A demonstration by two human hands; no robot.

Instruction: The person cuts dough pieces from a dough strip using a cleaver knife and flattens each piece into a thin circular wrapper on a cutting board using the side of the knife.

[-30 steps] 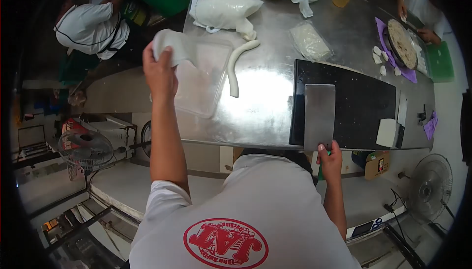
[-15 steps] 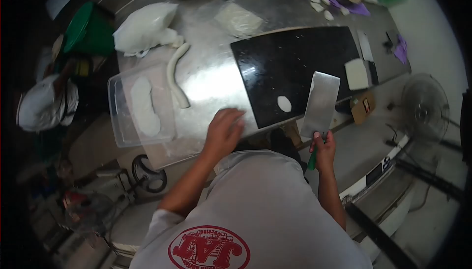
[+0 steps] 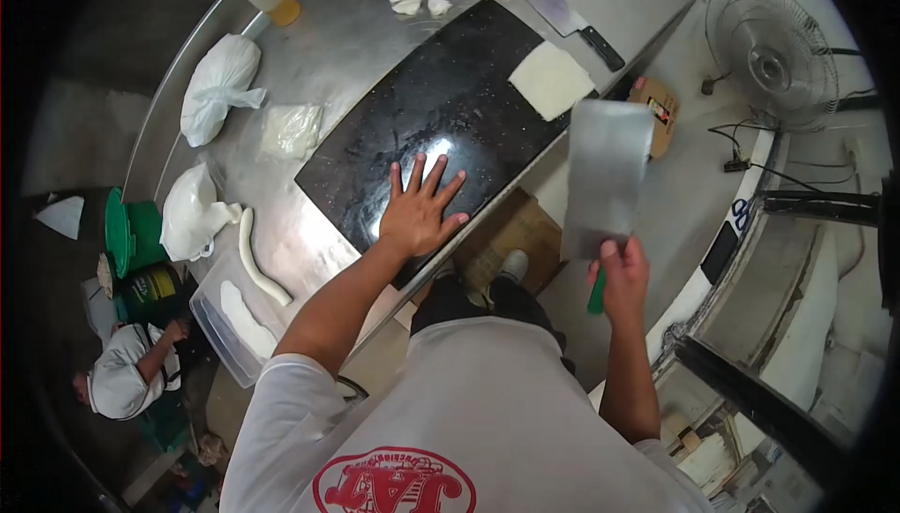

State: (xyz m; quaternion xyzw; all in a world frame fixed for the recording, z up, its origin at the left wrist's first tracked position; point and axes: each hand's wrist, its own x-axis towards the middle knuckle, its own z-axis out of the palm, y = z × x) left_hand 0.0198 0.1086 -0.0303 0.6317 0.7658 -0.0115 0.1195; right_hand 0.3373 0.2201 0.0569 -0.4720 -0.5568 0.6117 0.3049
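The left hand (image 3: pixel 422 215) lies spread flat, palm down, on a long black board (image 3: pixel 403 124) on the steel bench (image 3: pixel 333 39). Right of centre in the frame, the right hand (image 3: pixel 622 279) grips the green handle of a broad metal cleaver (image 3: pixel 607 171), its blade up in view beside the board. A pale square scraper-like sheet (image 3: pixel 551 80) sits on the board's upper right part, near a black-handled knife (image 3: pixel 567 21). Over at lower left, a white dough rope (image 3: pixel 253 260) curves just beside a clear plastic tub (image 3: pixel 211 311) holding a flattened white piece (image 3: pixel 246 321).
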